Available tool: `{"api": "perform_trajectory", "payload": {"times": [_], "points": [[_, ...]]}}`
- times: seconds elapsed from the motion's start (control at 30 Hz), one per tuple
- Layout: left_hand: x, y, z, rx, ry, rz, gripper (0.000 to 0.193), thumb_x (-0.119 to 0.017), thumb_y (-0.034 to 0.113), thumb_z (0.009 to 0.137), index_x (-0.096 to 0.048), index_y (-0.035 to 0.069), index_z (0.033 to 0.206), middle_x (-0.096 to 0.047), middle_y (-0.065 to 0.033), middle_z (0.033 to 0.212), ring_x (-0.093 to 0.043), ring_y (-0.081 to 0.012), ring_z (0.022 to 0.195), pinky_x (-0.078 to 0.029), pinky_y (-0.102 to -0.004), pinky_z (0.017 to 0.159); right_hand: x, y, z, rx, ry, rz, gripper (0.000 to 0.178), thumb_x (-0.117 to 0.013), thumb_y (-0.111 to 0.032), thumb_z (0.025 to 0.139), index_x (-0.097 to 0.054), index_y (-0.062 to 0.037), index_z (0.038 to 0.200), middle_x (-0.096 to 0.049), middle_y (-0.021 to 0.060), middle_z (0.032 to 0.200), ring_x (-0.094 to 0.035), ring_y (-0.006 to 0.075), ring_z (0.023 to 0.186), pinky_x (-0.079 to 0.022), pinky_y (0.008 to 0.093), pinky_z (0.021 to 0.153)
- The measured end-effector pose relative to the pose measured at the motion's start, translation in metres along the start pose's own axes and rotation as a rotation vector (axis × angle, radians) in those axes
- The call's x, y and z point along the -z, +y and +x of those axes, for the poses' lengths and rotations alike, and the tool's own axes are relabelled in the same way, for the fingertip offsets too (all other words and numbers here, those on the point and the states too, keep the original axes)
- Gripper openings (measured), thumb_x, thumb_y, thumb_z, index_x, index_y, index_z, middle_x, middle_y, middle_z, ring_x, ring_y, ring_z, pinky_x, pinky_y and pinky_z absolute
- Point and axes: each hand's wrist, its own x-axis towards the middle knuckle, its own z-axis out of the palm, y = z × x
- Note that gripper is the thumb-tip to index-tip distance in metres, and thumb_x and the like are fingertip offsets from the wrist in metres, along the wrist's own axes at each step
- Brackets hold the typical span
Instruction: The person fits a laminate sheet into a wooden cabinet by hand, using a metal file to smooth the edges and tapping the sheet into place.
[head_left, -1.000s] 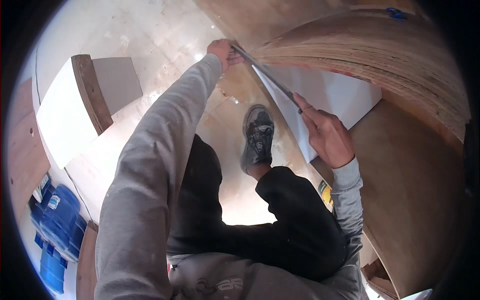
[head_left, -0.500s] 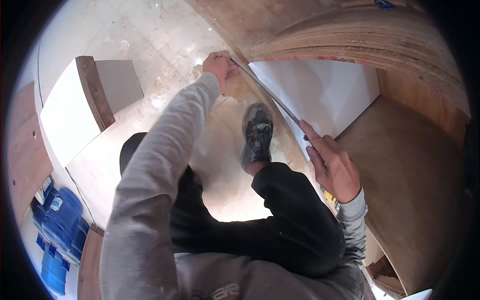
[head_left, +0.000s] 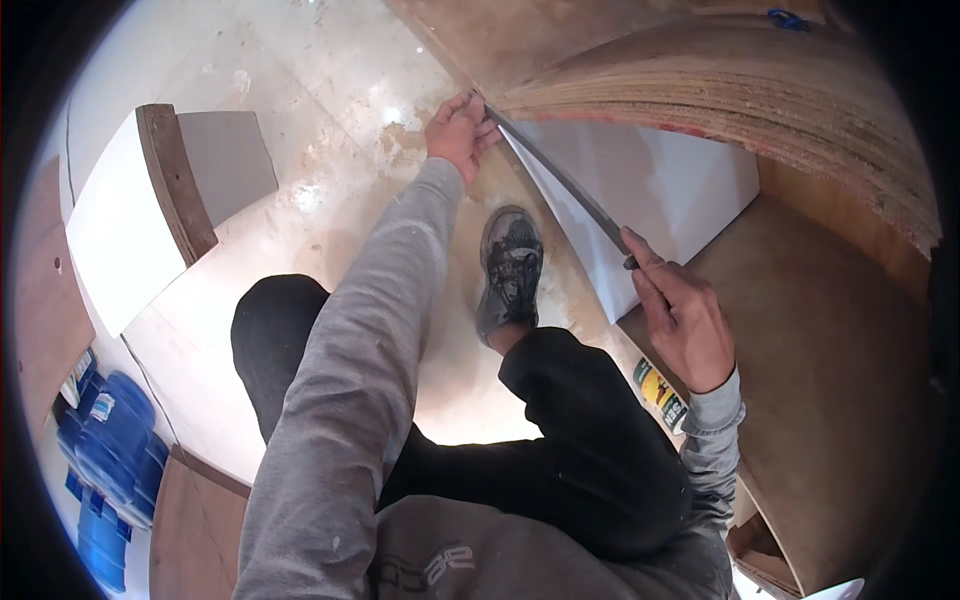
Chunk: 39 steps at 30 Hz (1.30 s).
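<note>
A long, flat grey metal file (head_left: 562, 177) slants between my two hands, from upper left down to the right. My left hand (head_left: 462, 140) has its fingers bent at the file's far end. Wrapped around its near end is my right hand (head_left: 692, 325), thumb and index finger laid along it; a small dark knob shows beside the thumb. Below the file lies a white-faced panel (head_left: 665, 170), its long edge running close to it. Whether the file touches that edge I cannot tell.
Stacked brown boards (head_left: 720, 105) rise at upper right, with a large brown board (head_left: 790, 390) nearer. A printed can (head_left: 660, 395) stands by my right wrist. To the left are a white panel piece (head_left: 125, 220) and blue plastic containers (head_left: 120, 435). My dark shoe (head_left: 512, 265) rests on the stained floor.
Both hands have shifted slightly to the right with the file, the left one also a little farther away. The printed can by my right wrist shows more.
</note>
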Motion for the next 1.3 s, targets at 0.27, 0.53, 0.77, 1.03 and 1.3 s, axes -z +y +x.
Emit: {"api": "perform_trajectory", "payload": {"times": [0.27,0.53,0.77,1.03,1.3], "points": [[-0.009,-0.004,-0.007,-0.059,0.101,0.087,0.05,-0.082,0.018,0.105,-0.057,0.002,0.146,-0.071,-0.0133,0.123,-0.076,-0.0285,0.105,-0.069,-0.0464,0.091,-0.024,0.029,-0.012,0.052,0.065,-0.092,0.056,-0.068,-0.012,0.108,-0.061,-0.0279,0.161,-0.072,0.0207,0.092,-0.072,0.0452,0.081,-0.057,0.0555,0.073],[-0.01,-0.005,-0.003,-0.094,0.119,0.122,0.046,-0.081,0.016,0.105,-0.059,0.002,0.143,-0.071,-0.0118,0.122,-0.074,-0.0233,0.098,-0.069,-0.0386,0.086,-0.028,0.03,-0.008,0.04,0.049,-0.077,0.061,-0.067,-0.011,0.107,-0.059,-0.0323,0.163,-0.071,0.0198,0.09,-0.072,0.0451,0.078,-0.058,0.056,0.072],[-0.013,-0.008,-0.004,-0.073,0.136,0.069,0.041,-0.081,0.014,0.105,-0.063,0.005,0.141,-0.072,-0.0093,0.117,-0.074,-0.0214,0.094,-0.069,-0.0377,0.083,-0.019,0.03,-0.008,0.054,0.02,-0.169,0.068,-0.07,-0.009,0.103,-0.056,-0.0328,0.165,-0.069,0.0181,0.089,-0.07,0.0427,0.076,-0.058,0.0557,0.071],[-0.011,-0.009,0.0,-0.074,0.172,0.082,0.037,-0.08,0.012,0.106,-0.066,0.003,0.138,-0.073,-0.0093,0.113,-0.073,-0.0214,0.088,-0.069,-0.0377,0.079,-0.02,0.033,-0.004,0.043,0.001,-0.073,0.062,-0.067,-0.008,0.104,-0.061,-0.0291,0.162,-0.068,0.0198,0.086,-0.07,0.0438,0.075,-0.057,0.0552,0.07],[-0.018,0.011,0.018,-0.048,0.21,0.121,0.04,-0.074,0.011,0.109,-0.06,0.003,0.146,-0.072,-0.0101,0.114,-0.074,-0.0233,0.088,-0.07,-0.0404,0.08,-0.051,0.041,0.021,0.131,0.095,-0.141,0.061,-0.068,-0.01,0.104,-0.061,-0.0292,0.162,-0.069,0.0201,0.087,-0.071,0.045,0.074,-0.058,0.0555,0.07]]}}
